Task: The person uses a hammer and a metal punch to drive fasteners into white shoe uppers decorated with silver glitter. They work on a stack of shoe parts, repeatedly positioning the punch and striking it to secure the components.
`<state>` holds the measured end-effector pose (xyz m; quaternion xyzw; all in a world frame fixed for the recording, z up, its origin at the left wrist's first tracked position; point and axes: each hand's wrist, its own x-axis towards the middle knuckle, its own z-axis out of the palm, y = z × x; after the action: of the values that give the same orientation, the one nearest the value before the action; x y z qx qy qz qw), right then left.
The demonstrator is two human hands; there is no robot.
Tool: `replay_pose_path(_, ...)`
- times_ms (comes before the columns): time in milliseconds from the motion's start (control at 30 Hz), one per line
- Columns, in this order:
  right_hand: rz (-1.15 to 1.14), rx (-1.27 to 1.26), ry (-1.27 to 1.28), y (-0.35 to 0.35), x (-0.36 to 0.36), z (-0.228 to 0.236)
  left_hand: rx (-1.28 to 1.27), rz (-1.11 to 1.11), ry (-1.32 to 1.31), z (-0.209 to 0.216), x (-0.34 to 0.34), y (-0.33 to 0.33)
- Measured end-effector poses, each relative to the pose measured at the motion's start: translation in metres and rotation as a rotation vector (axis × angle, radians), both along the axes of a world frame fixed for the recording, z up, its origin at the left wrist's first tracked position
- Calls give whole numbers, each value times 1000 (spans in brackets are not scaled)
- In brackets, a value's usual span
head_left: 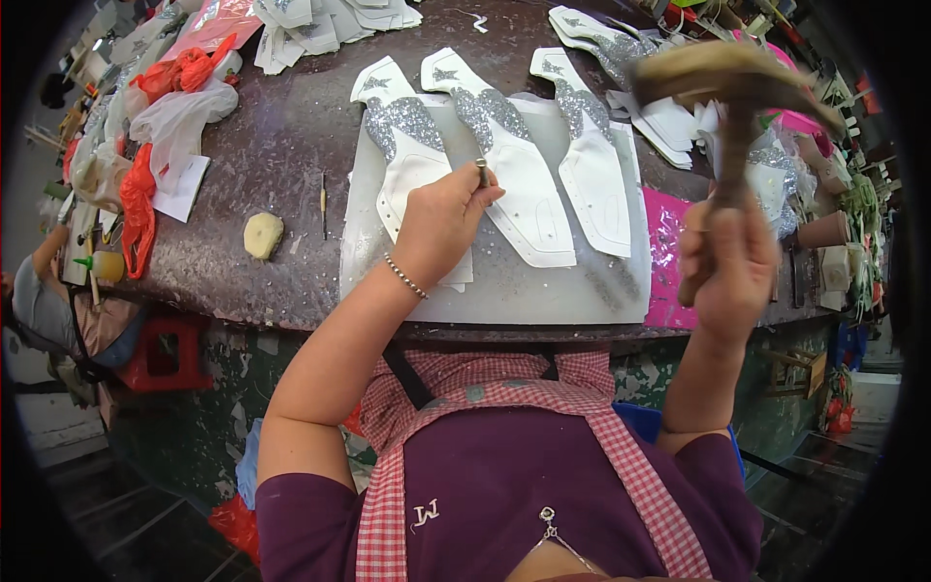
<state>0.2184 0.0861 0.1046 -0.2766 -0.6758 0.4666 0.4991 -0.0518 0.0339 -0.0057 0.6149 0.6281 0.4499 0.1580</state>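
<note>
My left hand [441,221] is closed around a short metal punch [482,171], whose top end sticks up past the fingers. It is over the middle of three white shoe-upper pieces [529,199] with silver glitter panels; the punch's lower tip is hidden. To its left is a second upper piece [407,131], partly covered by that hand. A third upper piece [594,189] lies on the right. All three rest on a pale board [529,308]. My right hand [732,267] grips the handle of a hammer [739,82], raised and blurred, right of the board.
A pink glittery sheet [669,252] adjoins the board's right edge. Stacked white pieces [315,29] lie at the back. Leftward are a thin pointed tool [323,209], a pale yellowish lump [263,236] and red plastic bags [189,70]. Another person [58,301] is at the far left.
</note>
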Motion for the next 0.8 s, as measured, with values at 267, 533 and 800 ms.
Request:
replay_pose_path(267, -69, 450, -729, 1, -25, 2, 78, -55, 276, 4, 6, 6)
replay_pose_path(533, -145, -25, -488, -8, 14, -17, -70, 69, -205, -4, 7, 4)
replay_pose_path(800, -104, -149, -386, -12, 21, -35, -57, 60, 8, 1, 10, -1)
